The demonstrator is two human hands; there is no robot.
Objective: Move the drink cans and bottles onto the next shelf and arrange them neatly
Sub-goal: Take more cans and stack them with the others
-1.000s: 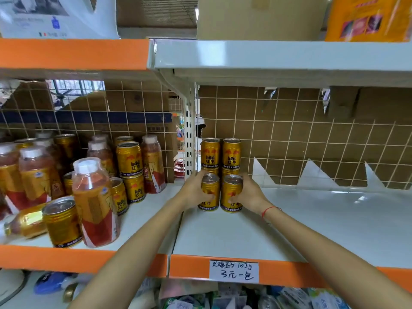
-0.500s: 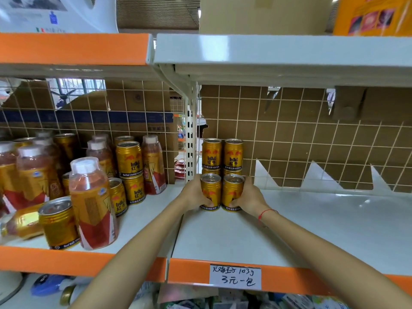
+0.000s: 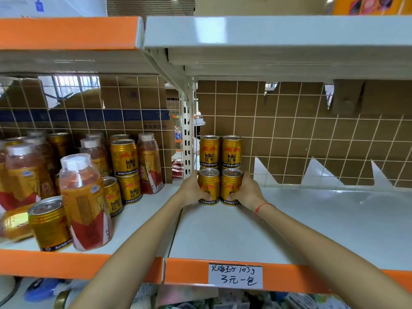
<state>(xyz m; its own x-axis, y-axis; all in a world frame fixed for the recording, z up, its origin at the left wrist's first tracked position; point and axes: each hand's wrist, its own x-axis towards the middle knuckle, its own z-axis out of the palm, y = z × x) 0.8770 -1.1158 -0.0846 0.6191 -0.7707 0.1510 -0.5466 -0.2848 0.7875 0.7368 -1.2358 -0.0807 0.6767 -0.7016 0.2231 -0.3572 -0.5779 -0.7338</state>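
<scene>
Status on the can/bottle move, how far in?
Early. Done: a stack of gold cans stands at the back left of the right shelf. In hand: left hand and right hand each grip a front can there. Left: the bottles and remaining cans crowd the left shelf.

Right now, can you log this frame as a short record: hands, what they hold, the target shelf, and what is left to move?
left hand: grips the left front can
right hand: grips the right front can
right shelf: both held cans stand on it, in front of stacked cans at the back
left shelf: many cans and bottles remain
price tag: on the right shelf's orange edge
</scene>
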